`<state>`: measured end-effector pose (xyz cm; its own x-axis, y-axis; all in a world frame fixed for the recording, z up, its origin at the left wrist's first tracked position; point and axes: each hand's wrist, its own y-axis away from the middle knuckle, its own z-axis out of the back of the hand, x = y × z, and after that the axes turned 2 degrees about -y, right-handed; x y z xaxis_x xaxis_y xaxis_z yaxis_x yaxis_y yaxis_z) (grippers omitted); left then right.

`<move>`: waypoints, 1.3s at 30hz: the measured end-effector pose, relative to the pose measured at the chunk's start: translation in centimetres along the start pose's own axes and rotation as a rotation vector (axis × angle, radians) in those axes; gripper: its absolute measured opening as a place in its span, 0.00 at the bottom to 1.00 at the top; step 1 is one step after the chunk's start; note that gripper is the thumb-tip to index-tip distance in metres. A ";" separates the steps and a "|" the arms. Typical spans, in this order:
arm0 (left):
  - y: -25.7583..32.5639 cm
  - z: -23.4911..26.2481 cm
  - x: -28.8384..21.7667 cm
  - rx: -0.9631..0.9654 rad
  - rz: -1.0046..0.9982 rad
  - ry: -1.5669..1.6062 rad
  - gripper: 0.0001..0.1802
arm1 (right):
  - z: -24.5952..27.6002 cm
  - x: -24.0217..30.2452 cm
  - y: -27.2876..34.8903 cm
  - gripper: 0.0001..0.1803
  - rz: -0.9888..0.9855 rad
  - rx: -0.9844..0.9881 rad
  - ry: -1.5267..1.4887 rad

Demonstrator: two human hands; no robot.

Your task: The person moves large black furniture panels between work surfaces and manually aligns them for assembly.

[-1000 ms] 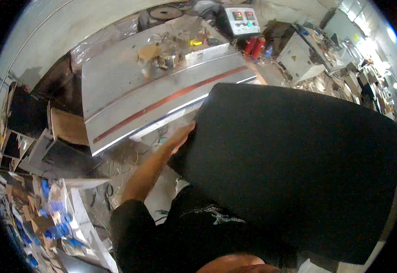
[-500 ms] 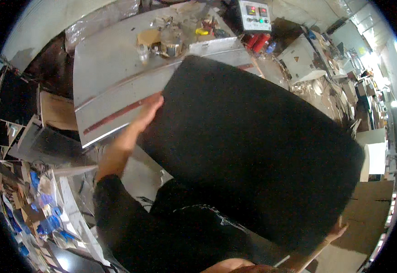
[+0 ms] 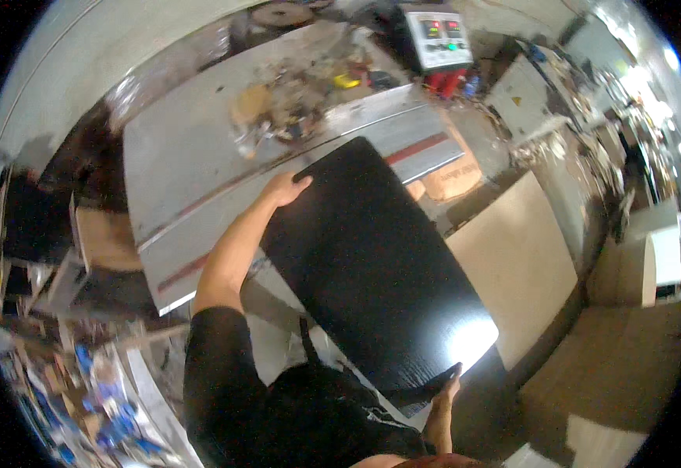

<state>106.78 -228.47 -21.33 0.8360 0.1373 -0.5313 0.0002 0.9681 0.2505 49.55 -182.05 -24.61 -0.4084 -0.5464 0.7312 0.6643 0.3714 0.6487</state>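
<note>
A large black rectangular panel [image 3: 371, 265] with rounded corners is held in front of me, slanting from far left to near right. Its surface is glossy, and a bright reflection shows at the near right corner. My left hand [image 3: 284, 189] grips the far left edge, thumb on the top face and the other fingers hidden underneath. At the near right end, my right hand [image 3: 451, 384] is closed on the edge. The panel's far end overlaps the front of a grey metal work table [image 3: 192, 156].
On the table lies a pile of clutter, including a yellow item [image 3: 346, 80]. Behind it stands a control box [image 3: 438, 39] with lit displays. An open cardboard box [image 3: 520, 265] is right of the panel, with more cardboard [image 3: 613, 366] beyond. Shelves of mixed items [image 3: 106, 398] fill the lower left.
The panel has swung lower and turned, so its glossy face now shows. My right hand has come inward to the left, and the cardboard box is now visible.
</note>
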 end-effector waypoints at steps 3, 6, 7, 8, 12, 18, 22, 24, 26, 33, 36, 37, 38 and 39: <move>-2.2 -0.5 -1.7 0.002 0.045 -0.070 0.41 | -0.7 -3.7 -2.1 0.47 -0.123 -0.123 0.147; -2.4 2.1 -5.3 0.004 0.032 -0.341 0.39 | -3.7 -4.0 -0.2 0.50 -0.156 -0.085 -0.117; -2.4 2.4 -5.7 0.001 0.020 -0.455 0.39 | -4.2 -4.0 0.2 0.50 -0.154 -0.077 -0.170; -2.4 2.0 -5.5 -0.056 0.006 -0.450 0.39 | -3.6 -5.5 -1.1 0.51 -0.185 -0.018 -0.270; -1.3 0.6 -5.7 -0.216 -0.033 -0.382 0.37 | -5.1 -4.2 -1.2 0.48 -0.157 -0.017 -0.202; -3.0 -1.3 -6.9 -0.271 -0.135 -0.524 0.32 | -4.1 -2.1 -2.1 0.37 -0.378 0.321 -0.386; -5.3 -0.5 -14.7 -0.200 -0.441 -0.471 0.28 | -6.2 -2.3 -4.1 0.35 -0.239 0.072 -0.319; -9.0 -0.6 -18.2 -0.251 -0.567 -0.385 0.26 | -6.9 -0.7 -3.7 0.36 -0.131 0.045 -0.215; -15.0 -0.1 -22.9 -0.292 -0.635 -0.388 0.27 | -7.5 2.0 -2.5 0.38 -0.118 0.017 -0.106; -36.9 0.5 -35.6 -0.615 -0.641 -0.469 0.34 | -6.3 2.2 -4.1 0.38 -0.190 0.056 -0.155; -41.5 1.3 -37.8 -0.757 -0.597 -0.699 0.36 | -6.8 1.4 -4.5 0.33 -0.249 -0.136 -0.181; -41.9 1.6 -38.6 -0.730 -0.557 -0.742 0.36 | -6.7 1.4 -4.6 0.33 -0.258 -0.107 -0.160; -42.2 1.8 -39.4 -0.703 -0.514 -0.785 0.36 | -6.0 1.5 -4.6 0.32 -0.267 -0.077 -0.138; -42.4 2.1 -39.7 -0.684 -0.464 -0.830 0.36 | -5.6 1.7 -4.8 0.31 -0.270 -0.037 -0.113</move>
<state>74.73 -275.43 -9.21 0.9350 -0.1928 0.2975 0.3155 0.8354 -0.4501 49.15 -188.96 -27.73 -0.6393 -0.5343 0.5531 0.5436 0.1947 0.8165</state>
